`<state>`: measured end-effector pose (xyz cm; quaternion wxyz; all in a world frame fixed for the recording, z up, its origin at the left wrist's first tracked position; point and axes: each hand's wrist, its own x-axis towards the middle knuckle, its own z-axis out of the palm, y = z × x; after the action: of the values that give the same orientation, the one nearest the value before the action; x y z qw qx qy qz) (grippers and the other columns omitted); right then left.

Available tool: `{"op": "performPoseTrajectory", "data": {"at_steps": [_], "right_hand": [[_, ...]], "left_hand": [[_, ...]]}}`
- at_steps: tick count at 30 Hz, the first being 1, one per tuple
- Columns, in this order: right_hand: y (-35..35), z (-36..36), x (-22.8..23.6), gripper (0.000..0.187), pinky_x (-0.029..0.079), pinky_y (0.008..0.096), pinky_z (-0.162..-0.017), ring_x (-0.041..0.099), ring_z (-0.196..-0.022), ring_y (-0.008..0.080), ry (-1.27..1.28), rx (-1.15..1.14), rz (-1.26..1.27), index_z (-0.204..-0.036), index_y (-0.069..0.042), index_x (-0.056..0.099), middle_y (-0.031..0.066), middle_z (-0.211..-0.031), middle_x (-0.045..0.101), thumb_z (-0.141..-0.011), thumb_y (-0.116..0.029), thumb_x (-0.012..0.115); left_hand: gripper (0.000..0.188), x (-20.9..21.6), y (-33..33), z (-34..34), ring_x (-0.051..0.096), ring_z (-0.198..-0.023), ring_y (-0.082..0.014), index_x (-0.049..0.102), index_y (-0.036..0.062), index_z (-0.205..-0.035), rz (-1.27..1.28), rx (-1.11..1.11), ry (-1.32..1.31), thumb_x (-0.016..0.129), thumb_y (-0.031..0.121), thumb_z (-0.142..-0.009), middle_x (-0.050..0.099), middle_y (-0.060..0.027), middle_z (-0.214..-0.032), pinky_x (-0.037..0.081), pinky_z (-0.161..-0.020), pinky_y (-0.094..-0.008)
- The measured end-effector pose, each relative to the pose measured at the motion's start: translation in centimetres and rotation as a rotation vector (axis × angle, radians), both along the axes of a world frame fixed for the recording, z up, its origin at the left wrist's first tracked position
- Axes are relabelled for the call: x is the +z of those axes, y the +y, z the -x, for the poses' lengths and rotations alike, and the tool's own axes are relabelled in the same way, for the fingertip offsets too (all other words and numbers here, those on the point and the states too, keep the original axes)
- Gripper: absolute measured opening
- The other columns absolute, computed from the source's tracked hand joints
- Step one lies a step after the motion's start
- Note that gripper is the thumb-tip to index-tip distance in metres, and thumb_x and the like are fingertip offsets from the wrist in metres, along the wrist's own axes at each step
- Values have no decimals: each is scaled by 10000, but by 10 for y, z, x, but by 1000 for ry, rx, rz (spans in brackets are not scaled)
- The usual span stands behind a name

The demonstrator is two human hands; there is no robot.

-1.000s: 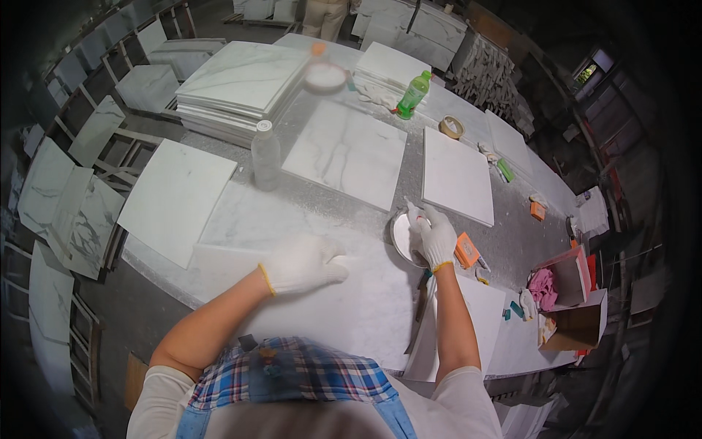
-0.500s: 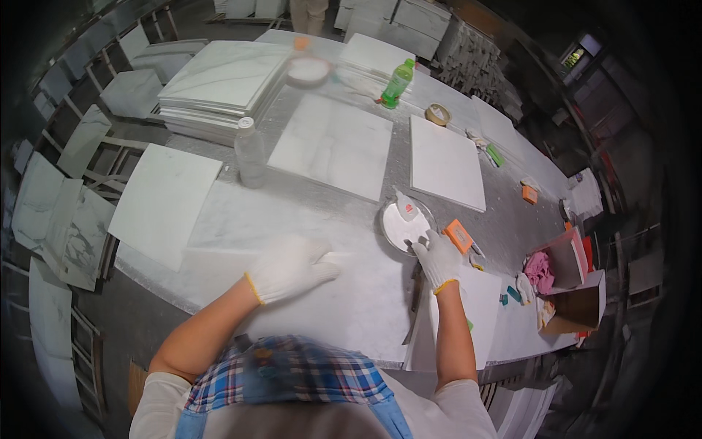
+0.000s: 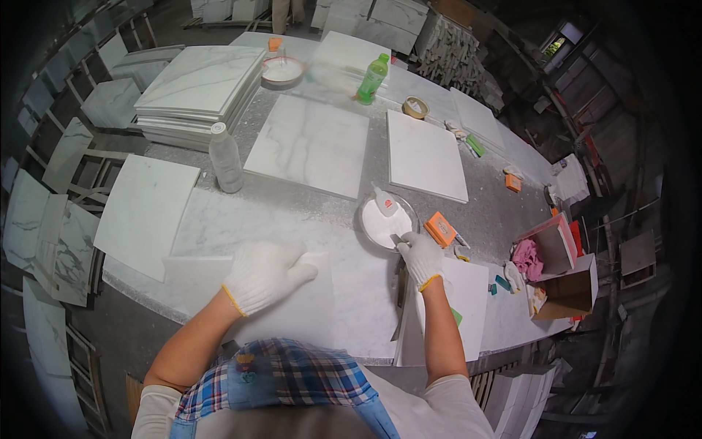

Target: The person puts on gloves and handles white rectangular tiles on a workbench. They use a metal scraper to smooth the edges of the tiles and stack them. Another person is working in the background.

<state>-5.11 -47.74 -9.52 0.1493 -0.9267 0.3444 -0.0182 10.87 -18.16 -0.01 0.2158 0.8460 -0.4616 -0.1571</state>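
My left hand (image 3: 265,278), in a white knit glove with a yellow cuff, lies on a pale tile (image 3: 314,314) near the table's front edge. Its thumb stands apart from the loosely bent fingers, and nothing shows in it. My right hand (image 3: 423,260), gloved alike, is closed at the near rim of a round bowl (image 3: 364,233) of white material. A small grey scraper blade (image 3: 397,239) pokes out from its fingers over the bowl; the rest is hidden. Inside the bowl rests a whitish squeeze bottle (image 3: 385,203) with a red mark.
An orange box (image 3: 440,229) sits beside the bowl. Tiles lie across the table, with a stack (image 3: 197,84) at far left. A clear bottle (image 3: 225,161), a green bottle (image 3: 373,79) and a tape roll (image 3: 415,107) stand among them. Open cardboard boxes (image 3: 567,293) and a pink cloth (image 3: 526,258) are at right.
The whole view has shifted, so the table things appear a little farther left. My right hand stays at the bowl's rim, the grey blade now plainer; my left hand stays on the tile.
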Motion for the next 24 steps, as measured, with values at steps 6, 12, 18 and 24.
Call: {"op": "performPoseTrajectory", "data": {"at_steps": [6, 12, 18, 24], "right_hand": [[3, 0, 3, 291, 513, 418, -729, 684, -798, 322, -111, -77, -104, -934, -74, 743, 132, -813, 714, -834, -340, 680], [0, 11, 5, 289, 514, 416, -752, 683, -837, 329, -62, -34, -101, -944, -54, 734, 155, -878, 716, -822, -311, 684], [14, 13, 37, 220, 511, 366, -741, 680, -796, 270, -145, -31, -94, -952, -33, 731, 133, -862, 714, -835, -208, 667], [48, -6, 88, 182, 460, 258, -655, 609, -716, 104, -355, 18, -635, -900, -6, 680, 32, -782, 672, -945, -163, 599]], "left_hand": [[403, -4, 1, 3, 667, -746, -381, 685, 54, -872, 22, 24, 14, 563, 437, -898, 676, -199, -779, 507, -702, -479], [388, -6, 4, 7, 678, -723, -357, 703, 68, -899, 99, 87, 71, 660, 448, -833, 674, -178, -763, 533, -672, -424], [412, 1, 7, 8, 661, -734, -379, 678, 39, -889, 85, 64, 37, 675, 444, -813, 657, -189, -762, 519, -693, -452], [413, 8, 11, 14, 656, -756, -389, 672, 30, -889, 106, 71, 54, 695, 432, -798, 657, -201, -794, 513, -714, -465]]}}
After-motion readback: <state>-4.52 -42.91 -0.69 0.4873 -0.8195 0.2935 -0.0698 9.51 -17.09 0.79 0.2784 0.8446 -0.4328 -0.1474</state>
